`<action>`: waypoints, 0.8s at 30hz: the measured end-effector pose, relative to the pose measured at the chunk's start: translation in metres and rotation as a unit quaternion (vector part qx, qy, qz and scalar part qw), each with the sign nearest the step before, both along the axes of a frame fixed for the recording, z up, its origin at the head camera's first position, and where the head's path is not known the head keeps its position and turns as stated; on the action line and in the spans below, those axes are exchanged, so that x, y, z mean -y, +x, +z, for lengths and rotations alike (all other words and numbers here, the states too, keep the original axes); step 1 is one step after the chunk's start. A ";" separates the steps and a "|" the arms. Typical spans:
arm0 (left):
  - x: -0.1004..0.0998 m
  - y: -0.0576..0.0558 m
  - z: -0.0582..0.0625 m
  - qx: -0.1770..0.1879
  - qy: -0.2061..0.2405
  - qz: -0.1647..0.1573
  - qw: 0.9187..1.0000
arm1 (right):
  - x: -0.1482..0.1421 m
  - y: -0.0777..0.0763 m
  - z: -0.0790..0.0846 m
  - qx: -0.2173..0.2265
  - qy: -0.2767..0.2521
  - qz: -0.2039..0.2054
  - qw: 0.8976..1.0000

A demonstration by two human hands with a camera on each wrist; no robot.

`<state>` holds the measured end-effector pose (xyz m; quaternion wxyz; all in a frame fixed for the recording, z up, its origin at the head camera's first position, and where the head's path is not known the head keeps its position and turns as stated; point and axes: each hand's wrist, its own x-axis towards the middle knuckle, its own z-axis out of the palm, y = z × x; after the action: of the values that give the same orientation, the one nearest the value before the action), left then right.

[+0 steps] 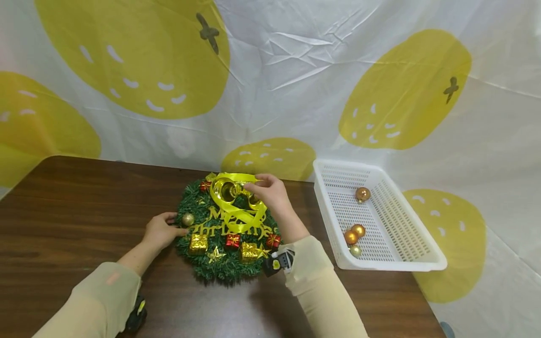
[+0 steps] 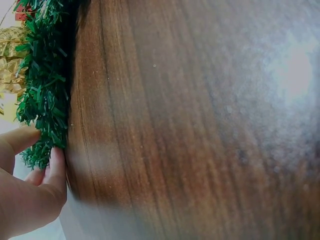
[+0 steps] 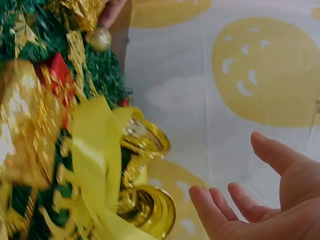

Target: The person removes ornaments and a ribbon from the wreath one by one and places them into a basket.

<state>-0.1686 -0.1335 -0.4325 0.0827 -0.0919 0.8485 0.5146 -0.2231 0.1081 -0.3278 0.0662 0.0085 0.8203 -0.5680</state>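
A green Christmas wreath (image 1: 226, 273) lies on the table, dressed with gold lettering, stars, and small red and gold gift boxes. Gold bells (image 1: 228, 191) with a yellow ribbon (image 1: 240, 177) sit on its upper part. My left hand (image 1: 159, 232) holds the wreath's left edge beside a gold bauble (image 1: 188, 219); the left wrist view shows thumb and fingers around the green tinsel (image 2: 46, 80). My right hand (image 1: 274, 193) hovers by the bells at the upper right. In the right wrist view its fingers (image 3: 207, 205) are spread, apart from the bells and holding nothing.
To the right stands a white plastic basket (image 1: 424, 266) with several baubles inside, among them a copper one (image 1: 362, 194) and a pale gold one (image 1: 355, 251). A white curtain (image 1: 291, 103) with yellow fruit prints hangs behind the dark wooden table (image 1: 84, 211).
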 end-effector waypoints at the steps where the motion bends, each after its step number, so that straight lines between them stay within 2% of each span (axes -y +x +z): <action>1: 0.000 0.000 0.000 0.000 0.000 0.000 1.000 | 0.002 0.000 -0.002 0.002 0.001 0.004 1.000; 8: 0.000 0.000 -0.001 0.002 -0.001 0.001 1.000 | 0.017 0.002 -0.012 0.014 -0.001 0.034 0.999; 24: 0.001 -0.002 -0.001 0.005 -0.004 0.000 1.000 | 0.056 0.004 -0.040 0.004 0.005 0.126 0.992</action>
<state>-0.1703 -0.1345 -0.4335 0.0866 -0.0946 0.8500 0.5109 -0.2189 0.0521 -0.3676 0.1406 -0.0926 0.8174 -0.5510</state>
